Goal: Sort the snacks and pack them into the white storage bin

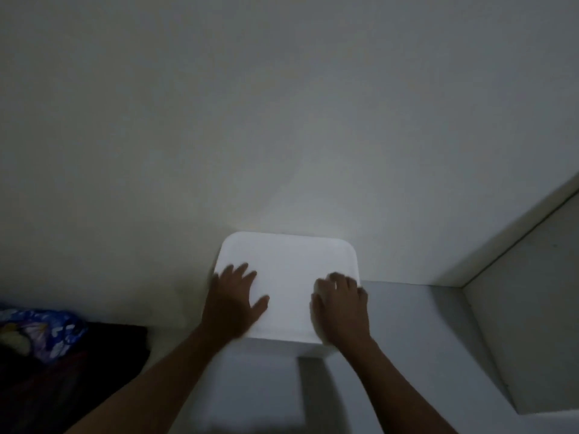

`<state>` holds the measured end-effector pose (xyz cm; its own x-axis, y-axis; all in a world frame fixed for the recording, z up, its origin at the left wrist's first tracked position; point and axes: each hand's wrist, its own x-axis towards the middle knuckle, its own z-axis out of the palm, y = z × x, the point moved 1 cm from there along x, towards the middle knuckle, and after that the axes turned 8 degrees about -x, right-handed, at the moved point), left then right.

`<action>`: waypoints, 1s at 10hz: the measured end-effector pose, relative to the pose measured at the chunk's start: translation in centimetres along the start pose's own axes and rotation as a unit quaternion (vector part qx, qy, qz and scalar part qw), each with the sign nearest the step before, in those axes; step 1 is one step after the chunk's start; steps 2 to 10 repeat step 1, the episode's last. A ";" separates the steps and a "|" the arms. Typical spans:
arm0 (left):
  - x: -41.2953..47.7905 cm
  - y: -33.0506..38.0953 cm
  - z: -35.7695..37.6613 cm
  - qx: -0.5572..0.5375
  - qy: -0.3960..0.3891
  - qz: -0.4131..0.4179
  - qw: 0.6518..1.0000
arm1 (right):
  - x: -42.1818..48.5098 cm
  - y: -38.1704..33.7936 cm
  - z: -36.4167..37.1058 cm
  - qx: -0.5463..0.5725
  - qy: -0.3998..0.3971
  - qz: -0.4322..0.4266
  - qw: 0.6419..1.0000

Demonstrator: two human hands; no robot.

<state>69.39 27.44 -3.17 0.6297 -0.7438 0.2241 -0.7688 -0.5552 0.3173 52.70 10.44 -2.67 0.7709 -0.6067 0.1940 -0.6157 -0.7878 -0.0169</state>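
Observation:
The white storage bin (288, 264) stands against the wall with its flat white lid on top, so its inside is hidden. My left hand (235, 302) lies flat on the left part of the lid, fingers spread. My right hand (341, 305) rests on the right part of the lid near its edge, fingers bent downward. Neither hand holds anything. No snacks are visible. The picture is dim and slightly blurred.
A plain pale wall (282, 120) fills the upper view. The bin stands on a white ledge (423, 324) that meets a side panel (532, 308) at the right. Blue patterned fabric (47, 333) and dark cloth (78, 371) lie at the lower left.

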 end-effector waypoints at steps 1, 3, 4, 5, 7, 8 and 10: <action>-5.4 2.1 0.9 -0.079 -0.008 0.039 0.996 | -4.6 -0.4 -0.9 0.117 0.048 -0.061 0.990; -5.4 2.1 0.9 -0.079 -0.008 0.039 0.996 | -4.6 -0.4 -0.9 0.117 0.048 -0.061 0.990; -5.4 2.1 0.9 -0.079 -0.008 0.039 0.996 | -4.6 -0.4 -0.9 0.117 0.048 -0.061 0.990; -5.4 2.1 0.9 -0.079 -0.008 0.039 0.996 | -4.6 -0.4 -0.9 0.117 0.048 -0.061 0.990; -5.4 2.1 0.9 -0.079 -0.008 0.039 0.996 | -4.6 -0.4 -0.9 0.117 0.048 -0.061 0.990; -5.4 2.1 0.9 -0.079 -0.008 0.039 0.996 | -4.6 -0.4 -0.9 0.117 0.048 -0.061 0.990; -5.4 2.1 0.9 -0.079 -0.008 0.039 0.996 | -4.6 -0.4 -0.9 0.117 0.048 -0.061 0.990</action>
